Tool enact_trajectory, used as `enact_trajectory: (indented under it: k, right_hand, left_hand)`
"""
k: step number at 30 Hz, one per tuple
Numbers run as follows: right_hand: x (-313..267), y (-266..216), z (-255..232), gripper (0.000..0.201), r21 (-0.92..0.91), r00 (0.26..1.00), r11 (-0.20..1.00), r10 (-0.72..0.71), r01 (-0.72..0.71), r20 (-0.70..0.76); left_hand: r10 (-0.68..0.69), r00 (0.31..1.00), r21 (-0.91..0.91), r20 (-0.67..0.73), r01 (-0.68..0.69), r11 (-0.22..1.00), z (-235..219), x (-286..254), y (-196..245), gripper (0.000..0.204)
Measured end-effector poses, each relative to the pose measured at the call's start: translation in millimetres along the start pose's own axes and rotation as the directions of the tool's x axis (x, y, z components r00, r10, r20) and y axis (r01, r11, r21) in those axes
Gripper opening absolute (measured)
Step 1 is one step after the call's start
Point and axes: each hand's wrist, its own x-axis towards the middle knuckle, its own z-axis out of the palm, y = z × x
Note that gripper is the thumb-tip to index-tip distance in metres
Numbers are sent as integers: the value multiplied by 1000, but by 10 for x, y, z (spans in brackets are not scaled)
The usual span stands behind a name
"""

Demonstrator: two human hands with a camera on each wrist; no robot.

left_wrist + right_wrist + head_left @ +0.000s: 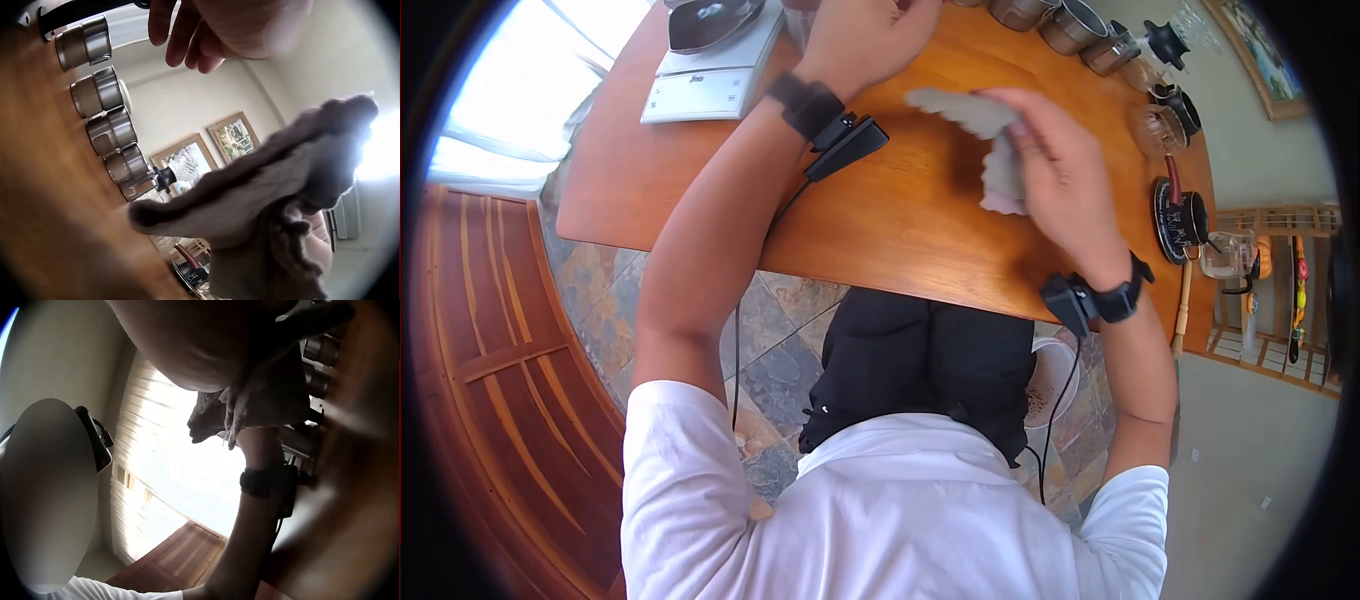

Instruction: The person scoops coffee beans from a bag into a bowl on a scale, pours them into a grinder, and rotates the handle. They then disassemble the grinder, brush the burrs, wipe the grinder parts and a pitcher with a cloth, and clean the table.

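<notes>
A grey cloth (975, 112) with a scalloped, wavy edge hangs in folds above the wooden table (870, 225). My right hand (1065, 165) grips it at its right side, thumb over the fabric. In the left wrist view the same cloth (250, 194) fills much of the foreground and hides most of the right hand. My left hand (865, 40) is farther forward over the table, partly cut off by the top of the head view. Its loosely bent fingers (181, 37) hang apart from the cloth in the left wrist view, with nothing seen in them.
A white scale (705, 90) with a dark pan (710, 22) on it stands left of my left forearm. Several metal cups (1072, 27) line the far edge. At the right edge are a dark pot (1193, 218) with a red handle and a glass bowl (1157, 130).
</notes>
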Motion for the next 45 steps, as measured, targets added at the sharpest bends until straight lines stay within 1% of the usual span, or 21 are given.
enact_trajectory:
  k: [1, 2, 3, 5, 7, 10, 14, 15, 16, 20, 22, 24, 26, 27, 29, 32, 34, 36, 38, 40, 45]
  right_hand:
    - [81, 214, 108, 32, -176, 973, 957, -219, 229, 73]
    - [104, 396, 218, 33, -326, 894, 833, -410, 448, 180]
    - [79, 460, 320, 47, -435, 888, 777, -357, 455, 291]
    - [91, 551, 385, 52, -477, 868, 726, -391, 495, 306]
    - [147, 625, 380, 57, -523, 847, 666, -423, 532, 322]
    - [177, 838, 75, 60, -584, 888, 669, -371, 459, 272]
    - [-84, 1211, -522, 63, -697, 968, 674, -205, 245, 142]
    - [-223, 1260, -638, 63, -716, 984, 677, -154, 171, 89]
    - [-390, 1244, -736, 64, -739, 994, 665, -94, 108, 61]
    - [-1069, 1182, -1015, 66, -784, 1000, 620, 4, 1, 5]
    - [-1190, 1047, -1099, 70, -816, 981, 571, 192, -89, 27]
    - [-1075, 934, -1208, 65, -844, 991, 536, 128, -39, 36]
    - [-742, 844, -1343, 53, -667, 986, 734, 168, -129, -6]
    - [-523, 810, -1343, 42, -647, 992, 753, 80, -124, -96]
    - [-22, 961, -1463, 41, -573, 977, 801, 68, -173, -201]
    - [737, 1323, -1687, 35, -660, 969, 744, -74, -103, -234]
    - [1145, 1433, -1756, 31, -730, 952, 630, 49, -264, -302]
    - [1388, 1680, -1858, 30, -708, 959, 668, 32, -230, -282]
    - [1500, 1693, -1896, 28, -686, 966, 699, 23, -201, -259]
    - [1480, 1630, -1888, 26, -704, 938, 628, 141, -332, -316]
    - [965, 1259, -1721, 21, -774, 948, 567, 40, -283, -317]
  left_hand:
    - [5, 1000, 0, 7, -5, 1000, 5, -2, 2, 18]
    - [11, 1000, 0, 14, -11, 1000, 8, 0, 2, 18]
    - [10, 1000, 5, 17, -10, 1000, 22, 6, -48, 18]
    - [147, 989, 49, -26, -146, 988, 49, -3, -163, 17]
    - [111, 994, 68, -1, -111, 992, 27, -24, -109, 17]
    - [31, 998, 74, 47, -34, 997, 13, -55, 6, 17]
    - [-75, 993, 64, 92, 69, 996, -3, -33, 103, 16]
    - [-15, 996, 156, 83, 2, 988, 66, -73, -79, 20]
    - [3, 998, 140, 61, -12, 990, 88, -58, -104, 20]
    - [-61, 997, 96, 53, 56, 994, 150, -113, -79, 19]
    - [-84, 991, 100, 104, 73, 992, 183, -140, -27, 20]
    - [-24, 996, 112, 82, 15, 994, 222, -159, 6, 22]
    - [-99, 988, 76, 116, 90, 993, 247, -175, 37, 19]
    - [-92, 990, 77, 112, 83, 994, 247, -178, 32, 19]
    - [-171, 966, 33, 194, 168, 985, 234, -180, 10, 15]
    - [-199, 951, 118, 238, 175, 977, 216, -192, 14, 19]
    - [-192, 950, 139, 245, 161, 977, 185, -178, 68, 22]
    - [-186, 949, 156, 253, 150, 976, 180, -171, 103, 26]
    - [-199, 951, 113, 237, 177, 978, 196, -178, 100, 25]
    - [-188, 954, 140, 233, 158, 977, 194, -192, 84, 22]
    - [-172, 959, 142, 227, 142, 980, 235, -212, 101, 19]
